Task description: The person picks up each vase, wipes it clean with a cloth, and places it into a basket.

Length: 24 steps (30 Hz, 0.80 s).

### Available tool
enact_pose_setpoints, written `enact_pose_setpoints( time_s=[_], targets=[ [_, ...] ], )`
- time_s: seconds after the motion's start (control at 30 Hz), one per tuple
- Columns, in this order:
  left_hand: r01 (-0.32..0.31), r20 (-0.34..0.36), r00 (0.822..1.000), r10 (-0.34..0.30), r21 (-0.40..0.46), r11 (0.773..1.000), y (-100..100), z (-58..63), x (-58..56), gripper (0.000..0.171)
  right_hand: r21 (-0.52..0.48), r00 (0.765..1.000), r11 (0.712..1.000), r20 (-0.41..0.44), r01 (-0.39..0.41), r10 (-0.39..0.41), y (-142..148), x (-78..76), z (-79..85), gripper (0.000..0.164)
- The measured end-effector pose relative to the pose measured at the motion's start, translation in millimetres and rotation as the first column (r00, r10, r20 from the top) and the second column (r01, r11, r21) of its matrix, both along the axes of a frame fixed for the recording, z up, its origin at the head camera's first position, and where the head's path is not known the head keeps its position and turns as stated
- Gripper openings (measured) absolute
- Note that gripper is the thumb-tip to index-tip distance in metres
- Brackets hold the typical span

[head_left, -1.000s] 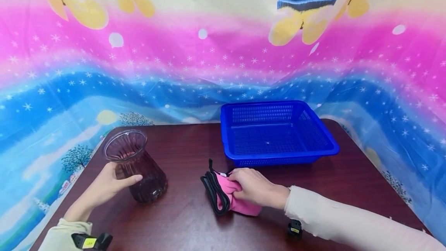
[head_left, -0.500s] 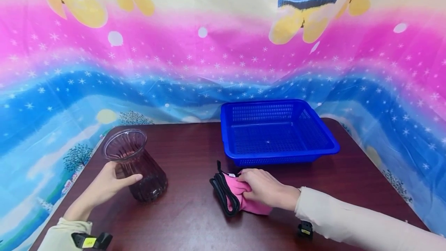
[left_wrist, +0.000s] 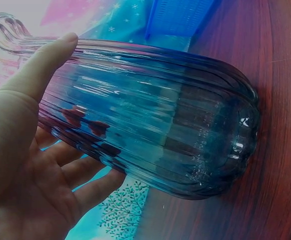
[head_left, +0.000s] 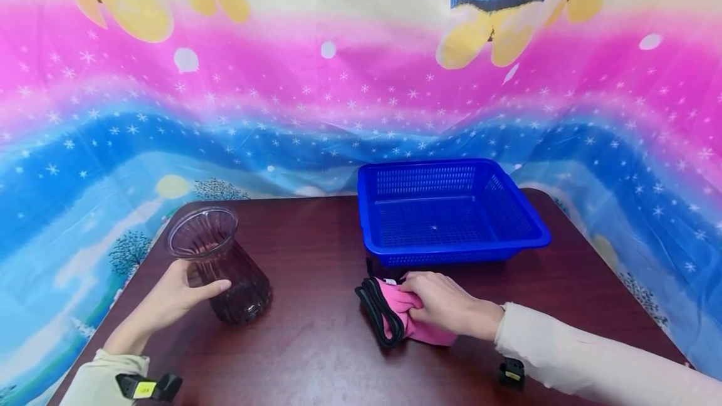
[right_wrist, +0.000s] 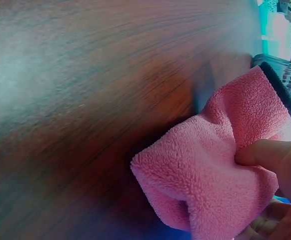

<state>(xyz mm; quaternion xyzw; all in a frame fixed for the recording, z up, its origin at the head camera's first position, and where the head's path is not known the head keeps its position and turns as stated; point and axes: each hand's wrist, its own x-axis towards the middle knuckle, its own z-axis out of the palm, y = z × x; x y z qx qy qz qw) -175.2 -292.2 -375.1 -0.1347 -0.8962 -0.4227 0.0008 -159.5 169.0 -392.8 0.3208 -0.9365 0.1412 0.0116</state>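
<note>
A clear ribbed glass vase (head_left: 239,287) with a flared rim stands on the left of the table. My left hand (head_left: 175,296) grips it around the neck, thumb in front and fingers behind, as the left wrist view shows from close up. Right of the middle, my right hand (head_left: 445,302) pinches a folded pink cloth (head_left: 403,312) with black edging and a small black loop. In the right wrist view the fluffy pink cloth (right_wrist: 200,165) bunches under the thumb, close over the table; the fingers beneath are partly hidden.
A blue plastic basket (head_left: 451,249) with perforated sides sits at the back right, just beyond the cloth. The dark red-brown wooden table (head_left: 299,331) backs onto a printed curtain (head_left: 316,99) with snowflakes.
My right hand has slid to the right with the pink cloth in its grip. The left hand and the vase stay where they were.
</note>
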Motion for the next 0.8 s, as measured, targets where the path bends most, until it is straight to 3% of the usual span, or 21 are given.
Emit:
enact_pose_setpoints(
  time_s=[0.8],
  targets=[
    [-0.006, -0.005, 1.0, 0.006, -0.003, 1.0, 1, 0.6, 0.4, 0.061, 0.065, 0.998, 0.996, -0.021, 0.068, -0.066, 27, 0.6, -1.8, 0.028]
  ],
)
